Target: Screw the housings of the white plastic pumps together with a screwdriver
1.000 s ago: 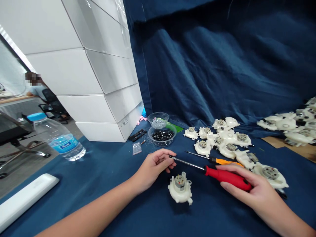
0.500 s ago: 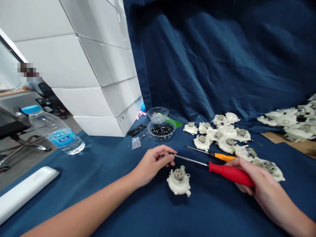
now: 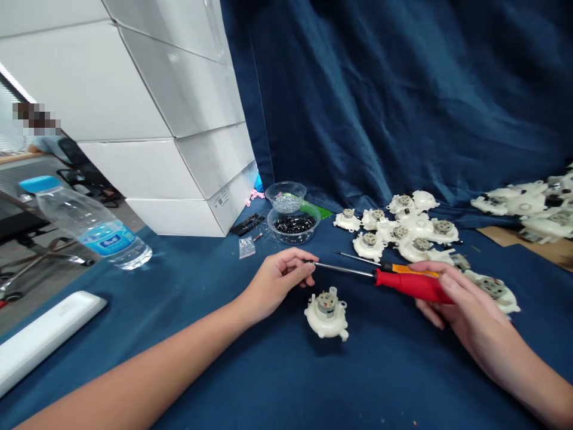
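A screwdriver with a red handle (image 3: 409,285) lies in my right hand (image 3: 461,298), whose fingers are wrapped round the handle. Its metal shaft points left to my left hand (image 3: 284,275). There the thumb and fingertips pinch together at the tip, over a small dark piece too small to name. Just below the shaft, a cream plastic housing with a small motor (image 3: 326,313) on top rests on the blue cloth, touched by neither hand. A second screwdriver with an orange handle (image 3: 403,269) lies behind the red one, partly covered by my right hand.
Two clear bowls, one with black small parts (image 3: 294,230), one with silvery parts (image 3: 286,200), stand at the back. Several more cream motor housings (image 3: 421,227) cluster at the right. White boxes (image 3: 179,215) are stacked left, near a water bottle (image 3: 98,230). A person sits far left.
The whole scene sits a little higher in view as the head tilts. The red handle has risen slightly nearer the orange screwdriver; my left fingers stay pinched at the tip.
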A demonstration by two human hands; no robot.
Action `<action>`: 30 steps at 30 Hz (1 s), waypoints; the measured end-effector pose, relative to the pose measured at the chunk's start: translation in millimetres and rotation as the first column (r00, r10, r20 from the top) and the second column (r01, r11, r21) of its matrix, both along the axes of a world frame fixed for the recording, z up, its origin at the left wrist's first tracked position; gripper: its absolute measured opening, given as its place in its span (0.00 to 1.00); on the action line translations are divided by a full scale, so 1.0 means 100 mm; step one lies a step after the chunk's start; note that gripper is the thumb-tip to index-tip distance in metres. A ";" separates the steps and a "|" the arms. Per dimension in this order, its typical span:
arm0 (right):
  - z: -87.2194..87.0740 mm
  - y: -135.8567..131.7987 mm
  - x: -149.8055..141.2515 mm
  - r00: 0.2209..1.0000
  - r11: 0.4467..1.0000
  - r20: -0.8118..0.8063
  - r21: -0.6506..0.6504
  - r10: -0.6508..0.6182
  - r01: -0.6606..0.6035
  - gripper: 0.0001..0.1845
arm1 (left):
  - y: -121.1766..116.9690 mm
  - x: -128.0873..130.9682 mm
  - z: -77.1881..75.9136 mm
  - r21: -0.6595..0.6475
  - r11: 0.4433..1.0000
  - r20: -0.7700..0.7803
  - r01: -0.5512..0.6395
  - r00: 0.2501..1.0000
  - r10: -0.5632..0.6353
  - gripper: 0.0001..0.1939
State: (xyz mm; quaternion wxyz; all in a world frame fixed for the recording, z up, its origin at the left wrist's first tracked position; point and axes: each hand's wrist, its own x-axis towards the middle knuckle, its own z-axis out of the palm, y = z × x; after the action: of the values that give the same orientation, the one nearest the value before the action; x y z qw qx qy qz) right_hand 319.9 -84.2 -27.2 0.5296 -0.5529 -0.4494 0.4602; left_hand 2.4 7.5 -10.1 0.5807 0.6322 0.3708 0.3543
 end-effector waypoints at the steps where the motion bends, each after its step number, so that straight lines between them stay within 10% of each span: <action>1: 0.01 -0.01 0.00 1.000 1.000 0.002 -0.019 0.006 -0.006 0.25 | 0.00 0.00 0.00 -0.003 1.000 0.005 0.004 1.000 -0.004 0.12; 18: -0.08 0.05 0.11 0.997 1.000 -0.082 0.015 0.016 -0.015 0.17 | -0.04 0.01 0.01 -0.017 0.996 -0.053 0.092 0.994 -0.093 0.11; 24: -0.12 0.02 0.11 0.996 0.999 0.088 0.045 0.020 -0.025 0.24 | -0.05 0.01 -0.01 -0.036 0.989 -0.122 0.140 0.982 -0.144 0.26; 30: -0.16 0.02 0.14 0.994 0.999 0.104 0.001 0.037 -0.038 0.20 | -0.04 0.02 0.01 0.054 0.996 -0.095 0.069 0.993 -0.064 0.15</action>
State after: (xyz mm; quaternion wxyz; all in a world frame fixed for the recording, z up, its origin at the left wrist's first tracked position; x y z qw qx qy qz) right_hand 334.1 -82.1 -43.5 0.4979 -0.5666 -0.4873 0.4400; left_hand 4.2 3.6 -8.8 0.5561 0.6763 0.3659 0.3154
